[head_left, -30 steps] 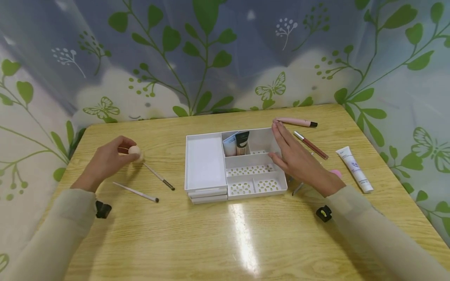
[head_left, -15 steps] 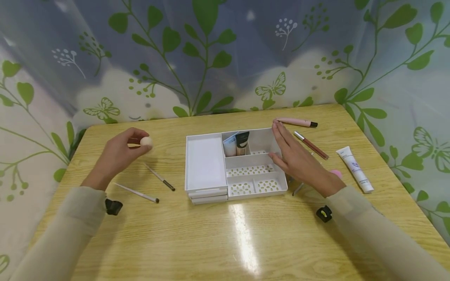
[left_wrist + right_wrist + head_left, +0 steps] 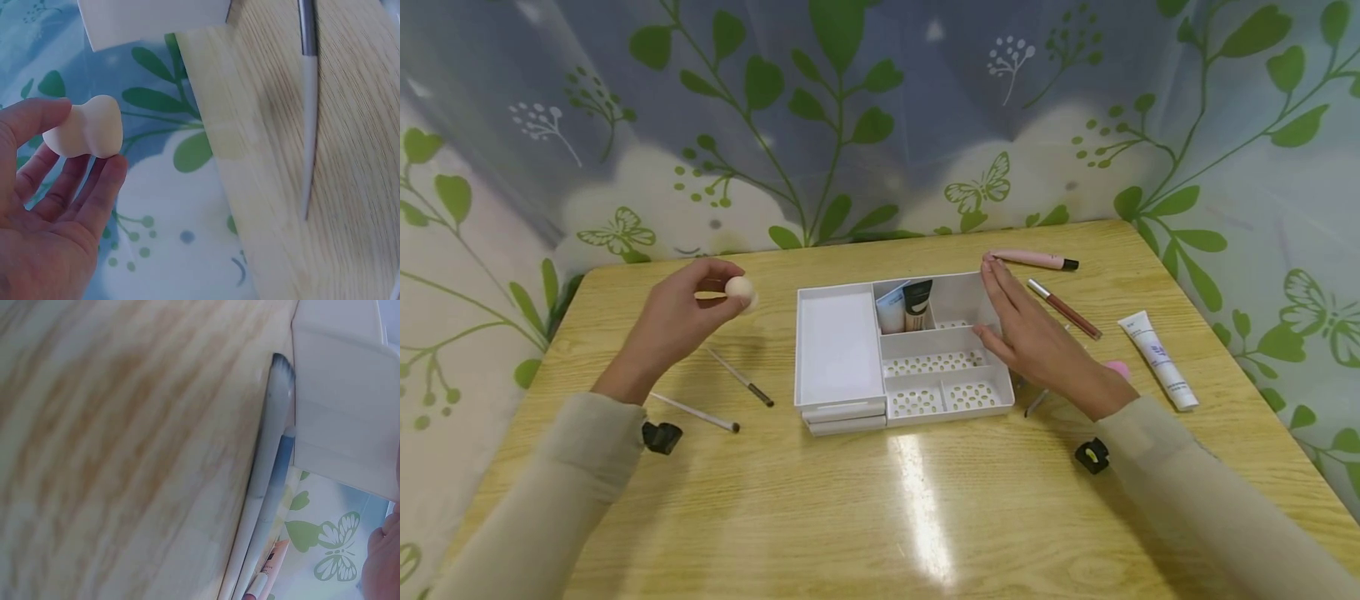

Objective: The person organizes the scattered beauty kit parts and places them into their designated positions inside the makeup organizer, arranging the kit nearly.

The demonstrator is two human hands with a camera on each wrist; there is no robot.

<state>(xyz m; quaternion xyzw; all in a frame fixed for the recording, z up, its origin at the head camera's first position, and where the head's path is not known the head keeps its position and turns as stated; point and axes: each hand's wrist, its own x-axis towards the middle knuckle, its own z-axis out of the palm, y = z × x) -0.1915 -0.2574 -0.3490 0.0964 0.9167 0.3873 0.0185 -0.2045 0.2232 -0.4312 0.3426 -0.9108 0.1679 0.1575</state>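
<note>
Between the thumb and fingertips of my left hand (image 3: 672, 323) is a cream makeup sponge (image 3: 740, 289), raised above the table. The left wrist view shows the sponge (image 3: 103, 128) pinched at both sides, with a narrow waist. My right hand (image 3: 1037, 340) rests with straight fingers against the right wall of a white organizer (image 3: 838, 346). A blue-and-white tube (image 3: 891, 312) and a black-capped tube (image 3: 916, 308) stand in the organizer's back compartment. Below the left hand lie two makeup brushes, one dark-ended (image 3: 747, 382) and one pale-handled (image 3: 696, 412).
Right of the organizer lie a pink tube (image 3: 1026, 260), a brown lip gloss tube (image 3: 1066, 310) and a white tube (image 3: 1157, 362). A pink object (image 3: 1117, 369) is partly hidden by the right wrist. Brushes (image 3: 262, 462) lie alongside the organizer's right wall. A patterned curtain (image 3: 917, 167) hangs behind the table.
My left hand has lifted the makeup sponge and carried it rightward and away from me, toward the organizer. My right hand has stayed at the organizer's right wall.
</note>
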